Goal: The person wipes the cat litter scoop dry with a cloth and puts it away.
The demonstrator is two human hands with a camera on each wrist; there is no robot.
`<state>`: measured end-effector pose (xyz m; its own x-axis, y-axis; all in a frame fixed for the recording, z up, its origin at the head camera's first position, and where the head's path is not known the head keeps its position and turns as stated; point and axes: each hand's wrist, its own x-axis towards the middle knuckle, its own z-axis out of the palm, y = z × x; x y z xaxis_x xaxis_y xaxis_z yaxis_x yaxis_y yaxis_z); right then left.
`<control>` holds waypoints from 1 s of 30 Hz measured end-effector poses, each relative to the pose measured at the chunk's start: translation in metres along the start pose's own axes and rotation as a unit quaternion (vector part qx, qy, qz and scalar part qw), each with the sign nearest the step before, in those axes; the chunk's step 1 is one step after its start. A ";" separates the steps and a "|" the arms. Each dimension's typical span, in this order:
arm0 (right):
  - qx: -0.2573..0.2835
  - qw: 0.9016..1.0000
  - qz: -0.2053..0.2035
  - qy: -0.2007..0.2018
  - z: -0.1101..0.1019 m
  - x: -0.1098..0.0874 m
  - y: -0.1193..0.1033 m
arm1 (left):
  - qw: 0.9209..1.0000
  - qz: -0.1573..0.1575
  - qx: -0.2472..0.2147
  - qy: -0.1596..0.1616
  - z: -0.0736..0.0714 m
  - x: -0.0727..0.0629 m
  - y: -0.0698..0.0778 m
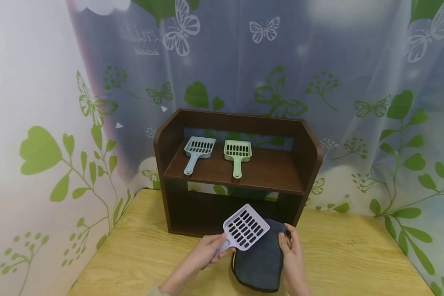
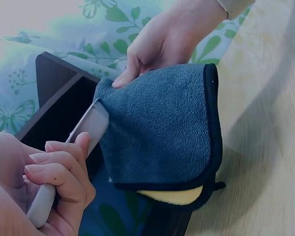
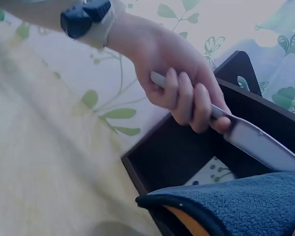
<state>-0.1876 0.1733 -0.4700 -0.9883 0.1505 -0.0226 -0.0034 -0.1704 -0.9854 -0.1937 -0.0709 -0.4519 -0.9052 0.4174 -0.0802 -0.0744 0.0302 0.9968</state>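
A pale lilac litter scoop (image 1: 246,226) with a slotted blade is held by its handle in my left hand (image 1: 209,248). The left wrist view shows those fingers curled round the handle. My right hand (image 1: 293,255) grips a folded dark grey-blue cloth (image 1: 258,265) by its far right side, thumb on top. Black edging and a yellow underside (image 2: 174,195) show on the cloth in the left wrist view. The scoop's blade overlaps the cloth's upper left part in the head view; in the left wrist view its edge is against the cloth.
Behind the hands stands a dark brown two-level shelf (image 1: 229,185) on a wooden table (image 1: 340,255). On its upper board lie a pale blue litter scoop (image 1: 200,148) and a green one (image 1: 237,152), handles toward me. Leaf-patterned curtains (image 1: 355,123) hang around the table.
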 end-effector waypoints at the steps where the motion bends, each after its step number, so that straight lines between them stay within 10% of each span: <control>1: 0.010 1.000 0.009 0.001 0.001 -0.001 0.001 | 1.000 0.003 0.000 -0.001 0.001 0.000 0.000; 20: 0.039 0.999 -0.032 -0.015 0.006 0.024 -0.008 | 0.998 -0.029 0.020 -0.057 0.011 -0.004 -0.004; 30: 0.059 0.998 0.000 -0.036 0.001 0.020 0.002 | 0.999 -0.008 0.035 -0.019 0.004 -0.003 -0.005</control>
<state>-0.2074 0.1753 -0.4726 -0.9967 0.0814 -0.0069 -0.0166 -0.2845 -0.9585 -0.1891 -0.0681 -0.4571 -0.8871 0.4511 -0.0974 -0.0582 0.1001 0.9933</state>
